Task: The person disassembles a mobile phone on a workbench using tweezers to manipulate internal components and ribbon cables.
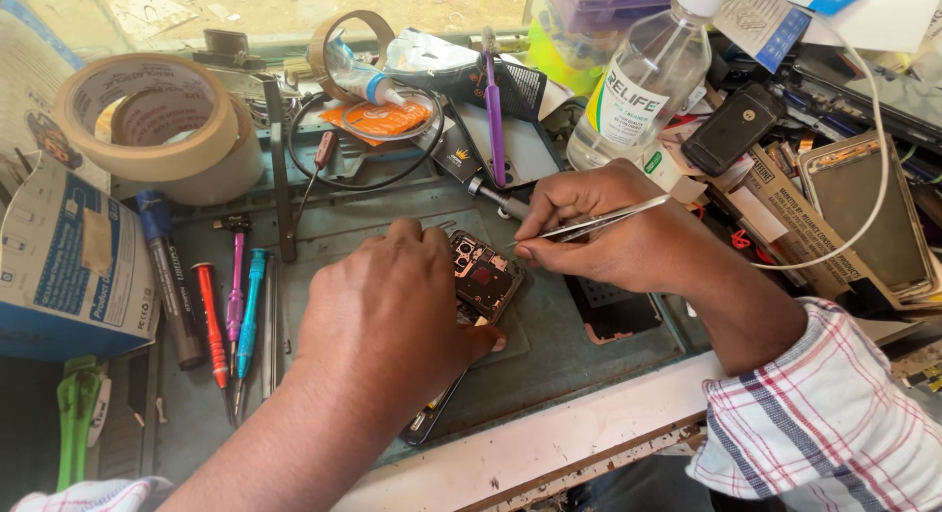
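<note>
The left hand [388, 311] lies with fingers curled over an opened smartphone [481, 277] on the grey work mat [559, 345], pinning it, while the right hand [608, 228] pinches metal tweezers [599, 221] at the phone's exposed top edge, with coloured screwdrivers [231, 316] left, tape rolls [157, 120] and a clear bottle [643, 80] beyond.

Opened phone [483, 277] at centre of work mat [579, 345], partly under left hand [392, 306]. Right hand [608, 228] just right of phone, tweezers [594, 221] in it, tips at phone's upper right edge. Row of screwdrivers [231, 316] left of the left hand, marker [167, 277] further left, box [69, 267] beyond that. Tape rolls [157, 125] behind box. Toothbrush [494, 100] and bottle [643, 80] behind right hand. Loose phones [863, 213] far right.
</note>
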